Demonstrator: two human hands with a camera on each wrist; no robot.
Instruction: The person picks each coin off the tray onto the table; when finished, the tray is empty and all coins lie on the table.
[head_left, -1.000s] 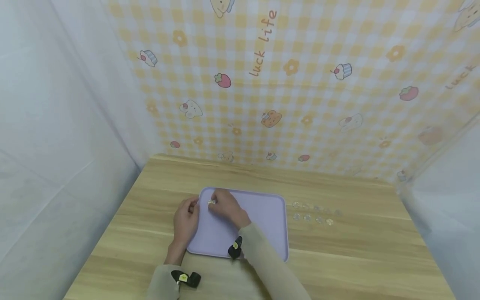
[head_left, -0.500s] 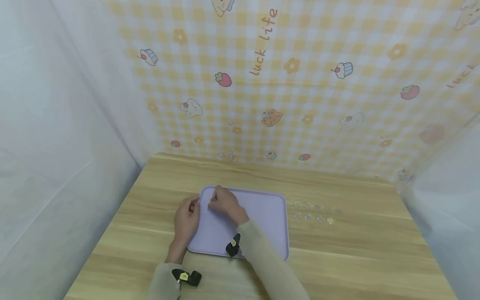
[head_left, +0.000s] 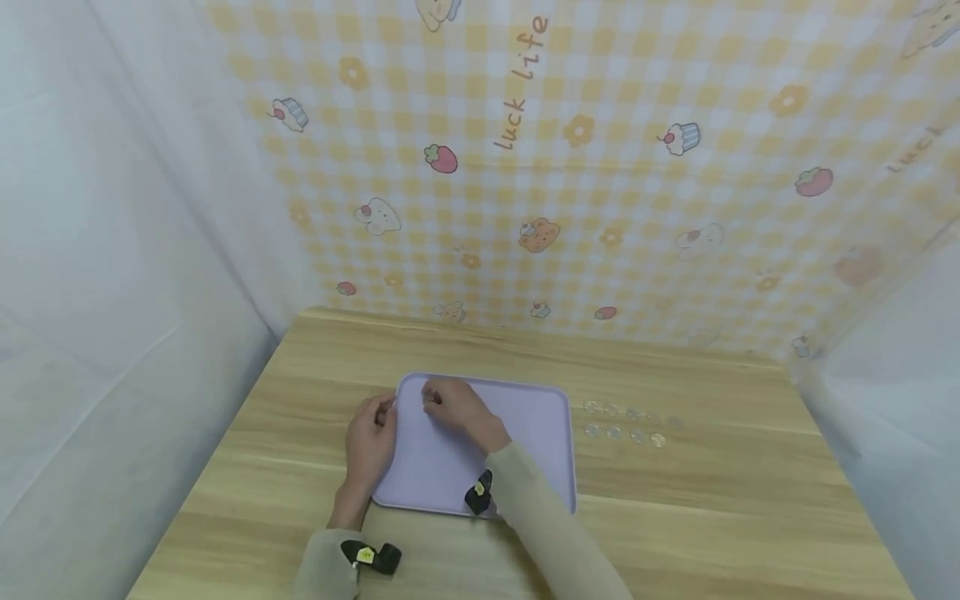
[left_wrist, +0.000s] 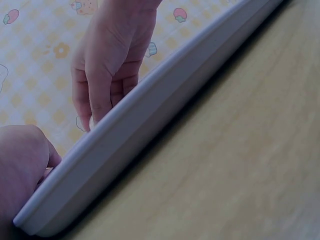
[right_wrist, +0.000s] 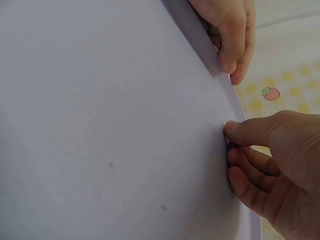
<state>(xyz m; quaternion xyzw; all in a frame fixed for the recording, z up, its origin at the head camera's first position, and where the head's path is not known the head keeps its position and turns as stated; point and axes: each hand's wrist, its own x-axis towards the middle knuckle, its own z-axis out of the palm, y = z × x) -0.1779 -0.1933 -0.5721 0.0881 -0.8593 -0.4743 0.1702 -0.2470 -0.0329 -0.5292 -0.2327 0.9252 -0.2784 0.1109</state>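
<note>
A shallow lilac tray (head_left: 517, 425) lies on the wooden table. At its far left corner, my left hand (head_left: 370, 442) holds the rim, the fingers curled and the thumb along the edge. My right hand (head_left: 459, 407) reaches over the tray's upper left part, fingertips close to its surface. Between thumb and fingers it pinches a small clear disc (left_wrist: 91, 123), mostly hidden by the fingers; only a pale bit shows in the left wrist view. In the right wrist view the right thumb (right_wrist: 250, 131) and curled fingers stand near the tray's rim, below the left hand (right_wrist: 231, 40).
Right of the tray, several small clear discs (head_left: 613, 433) lie on the table in two rows, one of them yellowish (head_left: 657, 440). A yellow checked cloth (head_left: 480, 192) hangs behind the table (head_left: 712, 500), with white drapes (head_left: 135, 250) at the sides.
The disc showed at the right fingertips a second ago; now the fingers cover it in the head view. The right hand has shifted slightly right over the tray. The left hand has stayed in place.
</note>
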